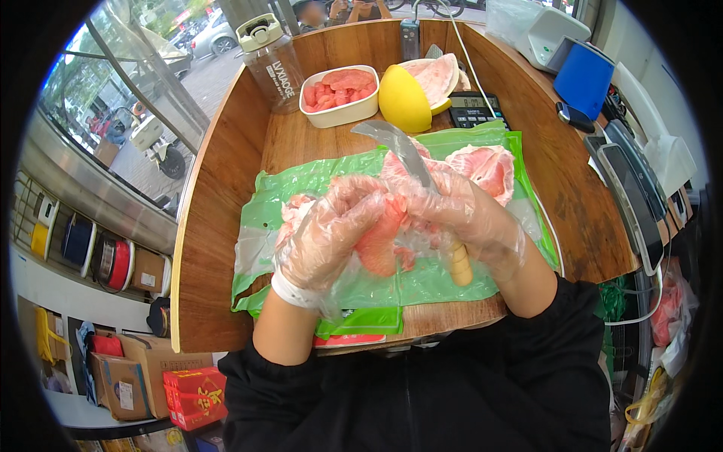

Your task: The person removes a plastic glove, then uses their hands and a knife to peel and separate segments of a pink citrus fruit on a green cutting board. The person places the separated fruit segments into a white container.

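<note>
Clear plastic gloves cover both of my hands. My left hand [333, 234] holds one side of a peeled pink pomelo segment [377, 248]. My right hand [466, 212] grips a curved-blade knife [404, 150], its wooden handle [460, 264] pointing down below the palm, while the fingers touch the pomelo flesh. Beneath them lies a green plastic bag [350, 169]. Membrane scraps [295, 210] sit by my left hand. An unpeeled pomelo piece [486, 169] lies beyond my right hand. Farther back, a white tub [342, 117] holds peeled pink flesh, beside yellow pomelo rind [402, 101].
A clear drink bottle [274, 70] stands at the back left. A calculator [477, 110] lies behind the bag, with a white cable across it. Raised wooden walls [212, 226] edge the desk. Phones [630, 198] and a blue box [584, 79] are at the right.
</note>
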The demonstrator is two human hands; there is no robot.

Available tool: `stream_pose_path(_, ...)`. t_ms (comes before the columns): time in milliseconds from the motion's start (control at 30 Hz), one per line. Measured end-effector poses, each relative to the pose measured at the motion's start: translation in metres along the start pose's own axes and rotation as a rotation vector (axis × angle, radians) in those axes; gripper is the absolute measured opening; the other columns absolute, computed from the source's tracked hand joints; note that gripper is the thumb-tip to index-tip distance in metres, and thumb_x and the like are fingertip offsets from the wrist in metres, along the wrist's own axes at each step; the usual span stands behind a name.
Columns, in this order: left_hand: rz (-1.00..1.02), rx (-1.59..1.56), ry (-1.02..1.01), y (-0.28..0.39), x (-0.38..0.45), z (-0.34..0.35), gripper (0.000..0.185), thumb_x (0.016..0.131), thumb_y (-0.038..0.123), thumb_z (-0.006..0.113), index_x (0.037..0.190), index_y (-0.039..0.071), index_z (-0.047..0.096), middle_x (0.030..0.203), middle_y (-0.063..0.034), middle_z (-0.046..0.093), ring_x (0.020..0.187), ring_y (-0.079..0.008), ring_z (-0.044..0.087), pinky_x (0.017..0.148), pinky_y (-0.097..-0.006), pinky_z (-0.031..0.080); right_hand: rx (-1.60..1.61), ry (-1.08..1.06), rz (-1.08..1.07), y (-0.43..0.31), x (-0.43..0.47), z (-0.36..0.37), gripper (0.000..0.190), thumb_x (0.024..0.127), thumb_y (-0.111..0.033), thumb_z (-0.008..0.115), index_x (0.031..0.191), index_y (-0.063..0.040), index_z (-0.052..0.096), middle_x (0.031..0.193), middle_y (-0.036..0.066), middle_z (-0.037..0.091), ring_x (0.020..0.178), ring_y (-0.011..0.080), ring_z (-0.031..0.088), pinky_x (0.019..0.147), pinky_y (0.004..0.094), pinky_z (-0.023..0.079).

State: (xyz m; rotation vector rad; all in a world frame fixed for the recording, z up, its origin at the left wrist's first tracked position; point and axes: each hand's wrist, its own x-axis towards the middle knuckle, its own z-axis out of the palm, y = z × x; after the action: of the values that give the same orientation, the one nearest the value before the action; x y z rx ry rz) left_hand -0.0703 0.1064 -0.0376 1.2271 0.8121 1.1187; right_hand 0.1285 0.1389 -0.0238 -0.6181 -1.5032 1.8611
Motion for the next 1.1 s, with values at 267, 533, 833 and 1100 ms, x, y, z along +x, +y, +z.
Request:
stream_pose_path(267,0.176,0.360,0.093,0.006,-0.006,0.031,0.034,0.097,0.021,0.050,0.124,0.000,0.048,0.089,-0.0059,0.059,0.069,-0.0110,0.059,0.063,-0.0258,0.049,0.287,0.037,0.015,0.025,0.009,-0.001,0.022,0.090,-0.026,0.062,0.097,-0.005,0.058,0.073,0.003,0.057,0.060,0.0122,0.057,0.049,0.0271,0.049)
stream_pose_path(533,0.156,0.327,0.161,-0.006,-0.003,0.029,0.027,0.099,0.029,0.046,0.104,0.003,0.052,0.077,-0.0038,0.057,0.053,-0.0106,0.051,0.050,-0.0268,0.044,-0.404,0.291,-0.271,0.018,0.006,0.015,0.022,0.091,-0.024,0.060,0.099,-0.003,0.058,0.076,0.002,0.057,0.067,0.0092,0.054,0.056,0.0285,0.048)
stream_pose_path(833,0.088,0.397,0.101,-0.003,0.000,0.015,0.048,0.100,0.045,0.033,0.090,0.005,0.058,0.071,-0.0034,0.057,0.056,-0.0116,0.049,0.053,-0.0254,0.041,-0.342,0.315,-0.159,0.010,0.006,0.011,0.021,0.090,-0.021,0.059,0.094,0.000,0.056,0.074,0.004,0.057,0.062,0.0101,0.056,0.049,0.0271,0.048)
stream_pose_path(1100,-0.062,0.129,0.162,-0.004,0.001,0.020,0.054,0.099,0.049,0.032,0.095,0.004,0.062,0.078,-0.0041,0.061,0.067,-0.0128,0.055,0.064,-0.0251,0.045,-0.021,0.281,-0.019,0.006,0.003,0.014,0.019,0.091,-0.021,0.059,0.091,-0.002,0.057,0.069,0.005,0.056,0.051,0.0139,0.057,0.039,0.0273,0.048)
